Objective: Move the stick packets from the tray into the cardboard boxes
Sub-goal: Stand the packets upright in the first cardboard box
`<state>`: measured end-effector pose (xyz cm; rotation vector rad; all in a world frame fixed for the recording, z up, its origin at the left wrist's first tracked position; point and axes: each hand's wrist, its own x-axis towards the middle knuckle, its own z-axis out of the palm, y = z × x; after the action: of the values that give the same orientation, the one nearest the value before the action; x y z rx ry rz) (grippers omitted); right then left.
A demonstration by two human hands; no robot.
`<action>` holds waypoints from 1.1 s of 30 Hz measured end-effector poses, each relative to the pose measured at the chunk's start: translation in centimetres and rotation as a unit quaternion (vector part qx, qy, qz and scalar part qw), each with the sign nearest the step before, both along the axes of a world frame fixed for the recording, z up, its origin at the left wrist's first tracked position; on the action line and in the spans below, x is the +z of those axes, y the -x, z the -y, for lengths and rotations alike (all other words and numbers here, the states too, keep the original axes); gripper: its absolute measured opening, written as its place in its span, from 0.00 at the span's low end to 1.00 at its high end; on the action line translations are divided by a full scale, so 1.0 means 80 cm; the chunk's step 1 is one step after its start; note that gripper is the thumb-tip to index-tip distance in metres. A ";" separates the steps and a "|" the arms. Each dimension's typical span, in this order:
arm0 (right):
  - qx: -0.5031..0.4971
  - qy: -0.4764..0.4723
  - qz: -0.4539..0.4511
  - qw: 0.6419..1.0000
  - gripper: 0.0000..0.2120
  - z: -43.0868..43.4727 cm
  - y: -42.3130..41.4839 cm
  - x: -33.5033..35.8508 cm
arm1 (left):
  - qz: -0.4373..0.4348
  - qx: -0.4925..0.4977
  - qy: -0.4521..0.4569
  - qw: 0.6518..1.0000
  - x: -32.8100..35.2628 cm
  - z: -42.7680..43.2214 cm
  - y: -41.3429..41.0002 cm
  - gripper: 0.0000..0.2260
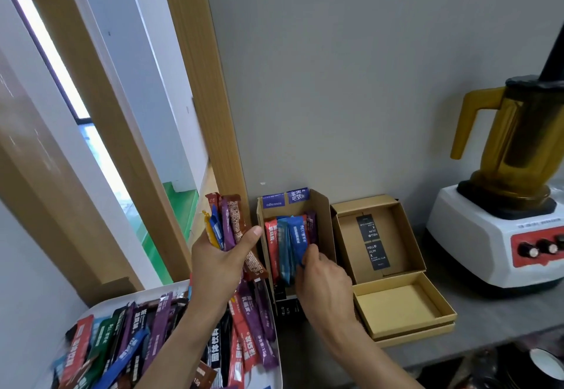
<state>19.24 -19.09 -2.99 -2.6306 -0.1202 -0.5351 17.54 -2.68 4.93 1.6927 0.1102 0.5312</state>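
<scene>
A white tray [268, 370] at the lower left is heaped with several colourful stick packets [128, 343]. My left hand [218, 262] grips a fanned bundle of packets [227, 227] above the tray. To its right stands an open cardboard box [323, 214] with red, blue and purple packets leaning inside. My right hand [323, 279] pinches the lower end of a blue packet [297, 240] in that box. A second open cardboard box [409, 236] lies further right and holds two black cards, no packets.
A white blender base with red control panel [500, 242] and amber jug [515, 150] stands on the grey counter [488, 318] at the right. A grey wall rises behind the boxes. A wooden door frame [207, 114] runs up the left side.
</scene>
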 end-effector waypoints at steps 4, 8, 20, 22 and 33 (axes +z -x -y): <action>-0.062 0.069 -0.080 0.992 0.27 -0.012 -0.025 0.006 | -0.037 -0.033 0.052 0.997 -0.001 0.002 0.004 0.11; -0.052 0.058 -0.101 0.992 0.24 -0.016 -0.031 0.006 | -0.066 -0.057 0.085 0.993 -0.006 -0.001 0.009 0.14; 0.225 -0.419 -0.151 0.867 0.11 0.004 0.015 0.048 | -0.087 -0.086 0.064 0.991 -0.012 -0.002 0.007 0.17; 0.271 -0.436 -0.182 0.839 0.13 0.005 0.021 0.052 | -0.080 -0.090 0.049 0.991 -0.012 0.002 0.005 0.16; 0.202 -0.259 0.036 0.944 0.12 0.011 0.011 0.018 | -0.037 -0.041 0.045 0.997 0.000 -0.002 -0.011 0.11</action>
<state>18.37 -19.98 -1.58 -1.9992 -0.4638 -0.4439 18.41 -2.51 4.96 1.6224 0.1154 0.3959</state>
